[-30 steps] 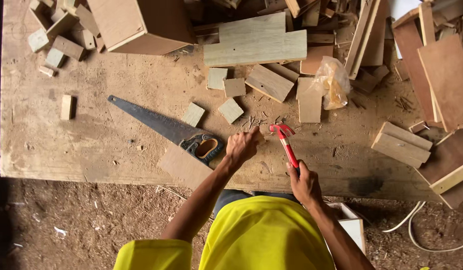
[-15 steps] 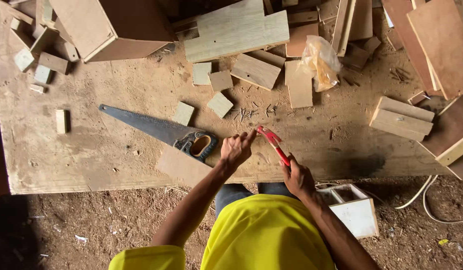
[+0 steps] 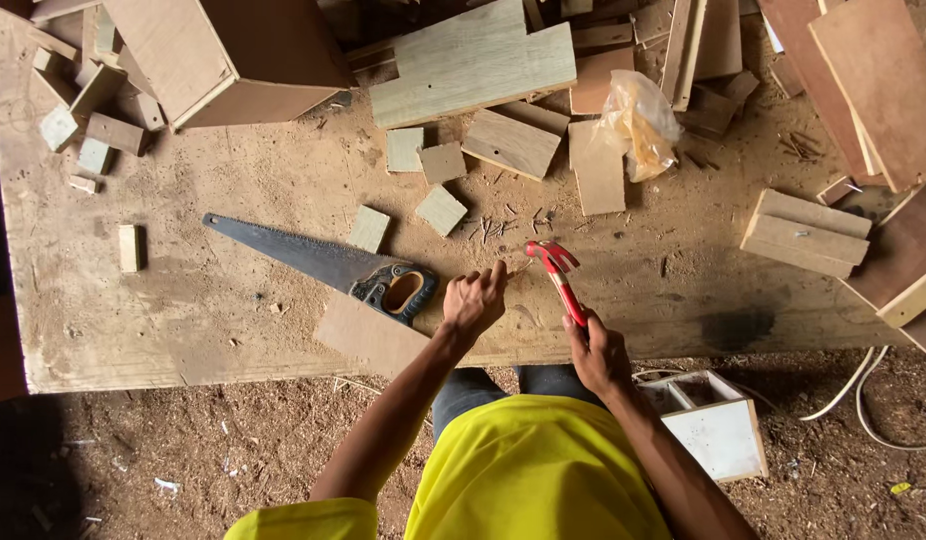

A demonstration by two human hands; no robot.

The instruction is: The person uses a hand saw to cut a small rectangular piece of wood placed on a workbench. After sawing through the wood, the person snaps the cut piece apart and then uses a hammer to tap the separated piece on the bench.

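Observation:
My right hand [image 3: 598, 350] grips the handle of a red claw hammer [image 3: 559, 272] whose head hovers just above the plywood bench [image 3: 183, 330]. My left hand [image 3: 475, 298] sits next to the hammer head with its fingers pinched together on the bench top, apparently on a small nail that I cannot make out. A hand saw [image 3: 323, 262] with a dark blade and black handle lies just left of that hand, its handle resting on a thin brown board [image 3: 368, 338] at the bench's front edge.
Small wood blocks [image 3: 441, 209] and loose nails [image 3: 493, 228] lie beyond my hands. A large wooden box [image 3: 233, 55], planks [image 3: 473, 65], a plastic bag [image 3: 638, 120] and stacked boards [image 3: 808, 232] crowd the back and right. A white box [image 3: 718, 425] stands on the sawdust floor.
My hands and the hammer keep the same pose at the bench's front edge. The hammer head has tipped slightly lower toward my left fingertips.

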